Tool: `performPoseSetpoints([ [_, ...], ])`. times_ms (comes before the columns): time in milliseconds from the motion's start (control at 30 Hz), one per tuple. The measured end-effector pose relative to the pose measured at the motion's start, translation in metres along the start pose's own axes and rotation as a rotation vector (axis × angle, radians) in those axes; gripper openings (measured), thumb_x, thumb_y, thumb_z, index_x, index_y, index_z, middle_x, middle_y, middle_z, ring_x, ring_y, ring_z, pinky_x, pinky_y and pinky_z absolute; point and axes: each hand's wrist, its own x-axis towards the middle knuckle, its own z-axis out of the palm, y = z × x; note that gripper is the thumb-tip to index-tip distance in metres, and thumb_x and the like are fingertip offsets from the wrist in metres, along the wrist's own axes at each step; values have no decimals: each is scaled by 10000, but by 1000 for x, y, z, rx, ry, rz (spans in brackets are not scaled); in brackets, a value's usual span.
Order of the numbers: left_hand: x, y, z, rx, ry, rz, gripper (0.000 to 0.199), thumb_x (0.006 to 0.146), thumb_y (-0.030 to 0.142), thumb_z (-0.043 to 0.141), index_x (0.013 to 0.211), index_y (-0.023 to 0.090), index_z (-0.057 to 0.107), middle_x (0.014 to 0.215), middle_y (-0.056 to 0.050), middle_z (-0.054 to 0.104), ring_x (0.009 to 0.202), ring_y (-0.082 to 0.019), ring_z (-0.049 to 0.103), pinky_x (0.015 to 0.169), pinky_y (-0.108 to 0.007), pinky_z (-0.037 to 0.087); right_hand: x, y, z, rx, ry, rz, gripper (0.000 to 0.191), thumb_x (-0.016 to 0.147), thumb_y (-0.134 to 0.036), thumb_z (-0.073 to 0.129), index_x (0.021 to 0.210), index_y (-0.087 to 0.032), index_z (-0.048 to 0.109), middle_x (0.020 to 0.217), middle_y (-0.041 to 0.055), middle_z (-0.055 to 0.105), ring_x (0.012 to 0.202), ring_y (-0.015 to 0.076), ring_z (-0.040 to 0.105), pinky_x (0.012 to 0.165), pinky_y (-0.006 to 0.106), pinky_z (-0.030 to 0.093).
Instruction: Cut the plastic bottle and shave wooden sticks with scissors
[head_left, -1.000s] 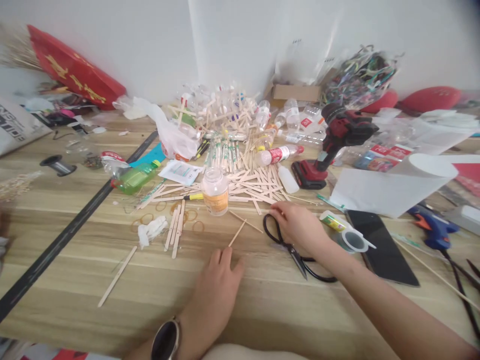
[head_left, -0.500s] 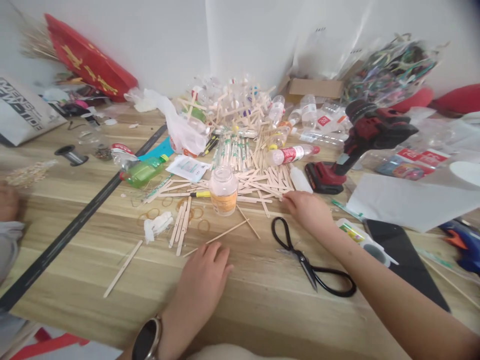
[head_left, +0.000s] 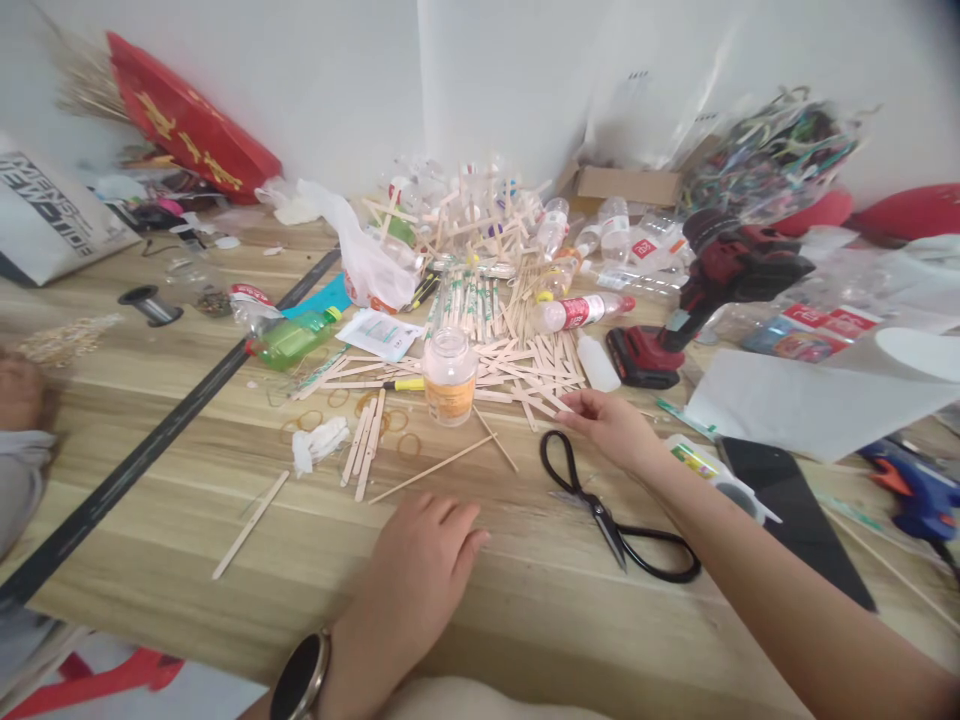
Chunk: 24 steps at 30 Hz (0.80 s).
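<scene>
My right hand [head_left: 604, 425] pinches the end of a flat wooden stick [head_left: 551, 398] at the right edge of a spread pile. My left hand [head_left: 431, 550], with a watch on the wrist, rests near the front of the table, fingers slightly apart and nothing visible in it. Beyond it stands a glass jar [head_left: 450, 380] with an orange label. Two thin sticks [head_left: 435, 468] lie between jar and left hand. Several flat sticks [head_left: 365, 443] lie left of the jar, beside crumpled white tissue [head_left: 320, 443]. Black scissors [head_left: 604, 515] lie open between my arms.
A red and black drill [head_left: 675, 340] stands at the right, near a white sheet [head_left: 795, 400] and a dark tablet [head_left: 795, 510]. Plastic bottles [head_left: 585, 311] and piled sticks lie at the back. Another person's hand [head_left: 21, 392] is at the left edge.
My right hand has drawn slightly left and nearer, now with a stick visible at its fingertips. My left hand has moved a little right and nearer. The view has shifted slightly.
</scene>
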Motion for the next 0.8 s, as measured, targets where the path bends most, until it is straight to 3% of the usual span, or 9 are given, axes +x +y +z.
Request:
performPoseSetpoints([
  [200, -7, -3, 5, -33, 143, 63, 186, 926, 192, 529, 1027, 165, 683, 925, -65, 725, 861, -261, 669, 768, -462, 575, -8, -9, -6, 85, 119, 16, 335, 771, -521, 491, 797, -212, 615, 745, 52, 657, 727, 215, 577, 653, 323, 412],
  [300, -10, -4, 7, -52, 282, 87, 233, 960, 225, 468, 1094, 167, 650, 1020, -88, 717, 927, -251, 671, 798, -428, 573, -31, -26, -6, 147, -32, -23, 378, 793, -562, 456, 746, -213, 594, 643, 23, 611, 605, 170, 531, 588, 293, 404],
  [400, -11, -4, 6, -93, 427, 33, 315, 977, 265, 438, 1246, 161, 564, 1218, -130, 654, 1131, -248, 612, 927, -402, 528, -62, -47, 0, 193, -228, -62, 385, 834, -553, 458, 721, -210, 591, 592, -10, 561, 519, 127, 463, 504, 252, 361],
  [467, -11, -2, 2, -176, 438, -23, 386, 970, 300, 456, 1327, 162, 504, 1336, -148, 581, 1231, -250, 549, 1001, -404, 479, -82, -58, 7, 196, -312, -82, 347, 856, -501, 457, 743, -208, 604, 577, -20, 533, 517, 120, 442, 487, 240, 335],
  [533, -10, 0, -3, -327, 319, -65, 374, 953, 315, 478, 1297, 182, 540, 1300, -129, 614, 1171, -241, 591, 973, -382, 487, -96, -65, 15, 174, -382, -113, 319, 881, -450, 437, 752, -208, 600, 579, -20, 526, 530, 121, 441, 493, 237, 323],
  [600, -9, 2, -10, -494, 92, -121, 253, 942, 295, 476, 1097, 207, 655, 1033, -65, 727, 927, -201, 678, 835, -318, 522, -106, -67, 22, 146, -405, -140, 301, 892, -417, 428, 741, -212, 588, 592, -17, 533, 548, 125, 451, 511, 240, 327],
  [667, -10, 3, -15, -598, -92, -216, 235, 930, 281, 466, 838, 207, 670, 744, -3, 708, 665, -148, 652, 670, -253, 497, -112, -64, 25, 137, -386, -135, 297, 882, -420, 438, 715, -217, 576, 593, -16, 529, 557, 129, 453, 523, 246, 331],
  [800, -15, 0, -18, -748, -211, -374, 226, 894, 317, 487, 720, 195, 563, 624, 42, 629, 467, -90, 515, 511, -211, 396, -118, -51, 22, 180, -371, -11, 325, 845, -483, 461, 669, -221, 540, 560, -26, 485, 520, 122, 409, 490, 244, 305],
])
